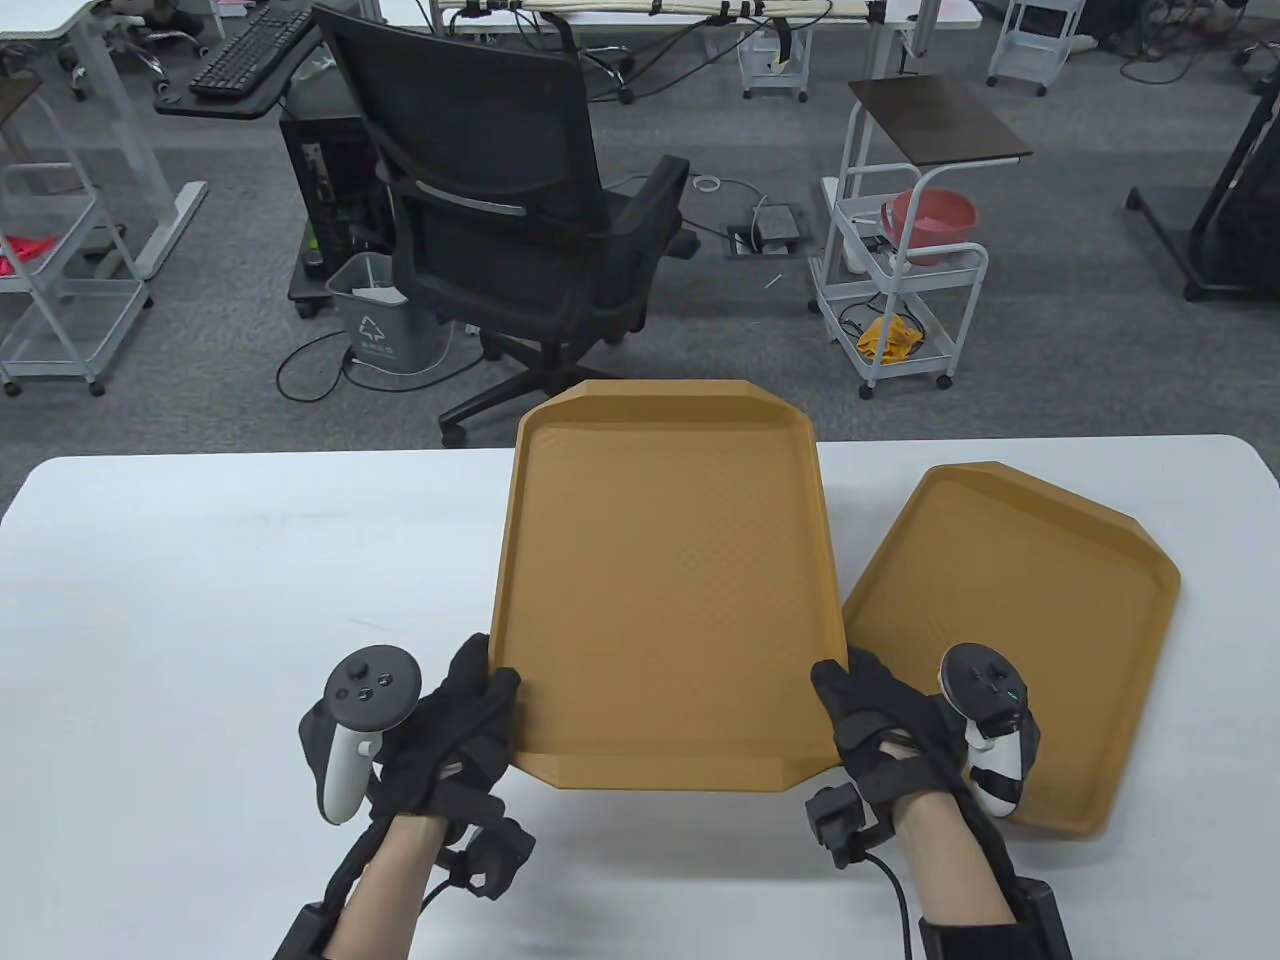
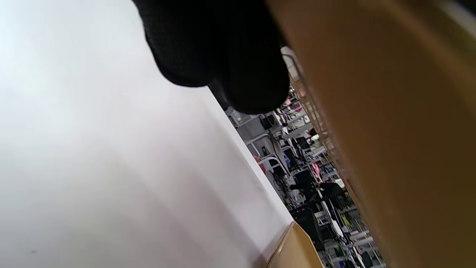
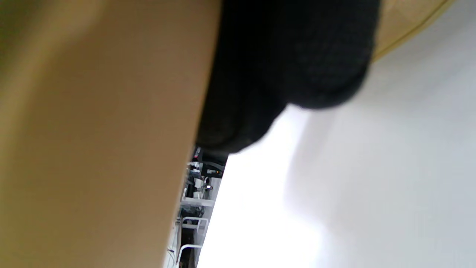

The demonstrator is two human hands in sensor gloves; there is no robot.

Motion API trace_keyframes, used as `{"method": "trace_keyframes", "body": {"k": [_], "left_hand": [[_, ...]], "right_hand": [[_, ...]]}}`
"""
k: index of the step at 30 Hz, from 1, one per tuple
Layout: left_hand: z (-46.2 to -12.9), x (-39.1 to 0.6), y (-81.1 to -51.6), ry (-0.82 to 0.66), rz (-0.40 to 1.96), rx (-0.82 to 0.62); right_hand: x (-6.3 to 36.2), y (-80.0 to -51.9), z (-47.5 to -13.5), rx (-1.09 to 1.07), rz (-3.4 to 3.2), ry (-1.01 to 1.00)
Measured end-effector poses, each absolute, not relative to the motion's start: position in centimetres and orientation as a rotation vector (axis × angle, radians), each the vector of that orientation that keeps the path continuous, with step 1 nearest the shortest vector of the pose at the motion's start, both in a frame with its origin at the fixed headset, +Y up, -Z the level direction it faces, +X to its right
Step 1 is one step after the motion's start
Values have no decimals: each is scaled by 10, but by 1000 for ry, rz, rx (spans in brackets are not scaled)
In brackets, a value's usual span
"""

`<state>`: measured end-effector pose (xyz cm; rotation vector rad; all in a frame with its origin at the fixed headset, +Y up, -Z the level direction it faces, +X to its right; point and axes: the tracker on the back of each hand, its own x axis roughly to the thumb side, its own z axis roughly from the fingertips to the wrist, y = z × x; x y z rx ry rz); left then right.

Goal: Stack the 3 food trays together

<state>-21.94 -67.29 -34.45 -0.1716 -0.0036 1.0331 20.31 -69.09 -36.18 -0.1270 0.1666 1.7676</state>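
Note:
I hold a tan food tray [image 1: 665, 580] over the middle of the white table [image 1: 200, 600], lifted off its surface. My left hand [image 1: 470, 710] grips its near left corner and my right hand [image 1: 860, 710] grips its near right corner. The left wrist view shows my gloved fingers [image 2: 230, 56] beside the tray's underside [image 2: 390, 111]. The right wrist view shows my fingers [image 3: 290, 56] against the tray [image 3: 93, 130]. A second tan tray [image 1: 1030, 600] lies flat on the table at the right, turned at an angle, partly under my right hand. I see no third tray.
A black office chair [image 1: 500, 200] stands just beyond the table's far edge. A white wheeled cart [image 1: 900, 280] with a red basin stands further back on the right. A grey bin [image 1: 385, 325] sits on the floor.

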Motion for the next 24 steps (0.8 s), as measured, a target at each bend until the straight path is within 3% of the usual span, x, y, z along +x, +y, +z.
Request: {"method": "trace_keyframes", "body": {"k": [3, 8, 12, 24], "left_hand": [[-341, -228, -662, -21, 915, -91], [-329, -240, -634, 50, 474, 174], [-324, -240, -623, 140, 127, 197], [-324, -234, -622, 114, 135, 150]], "right_hand": [[212, -686, -360, -137, 1752, 132], [226, -679, -358, -179, 1832, 39], [238, -680, -358, -236, 1881, -13], [280, -670, -350, -407, 1962, -172]]}}
